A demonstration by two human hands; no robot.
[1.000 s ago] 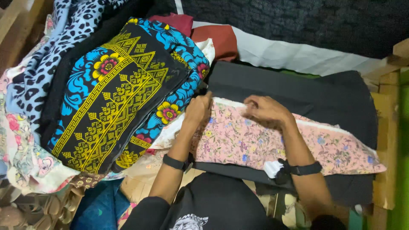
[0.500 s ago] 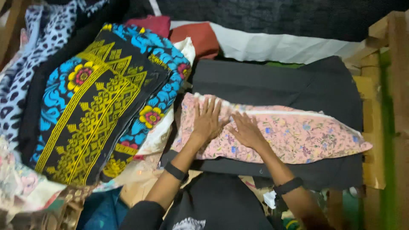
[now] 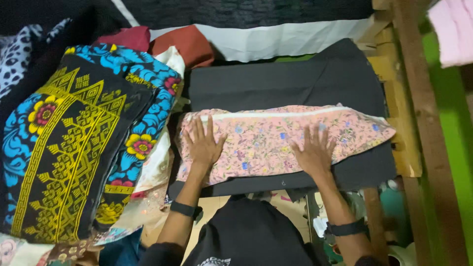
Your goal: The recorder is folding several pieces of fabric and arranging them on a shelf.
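Covering most of the work surface, a flat black cloth (image 3: 286, 83) lies on a wooden bench frame (image 3: 389, 74) whose slats show at the right edge, with a green wall (image 3: 453, 148) beyond. A stack of black fabric with yellow and blue patterned print (image 3: 74, 148) sits against the cloth's left edge, and red folded cloths (image 3: 189, 44) and a white sheet (image 3: 276, 42) lie at the far edge. A folded pink floral fabric (image 3: 276, 140) lies across the near half of the black cloth. Both hands rest flat on it with fingers spread, gripping nothing: the left hand (image 3: 203, 145) near its left end, the right hand (image 3: 313, 152) right of its middle.
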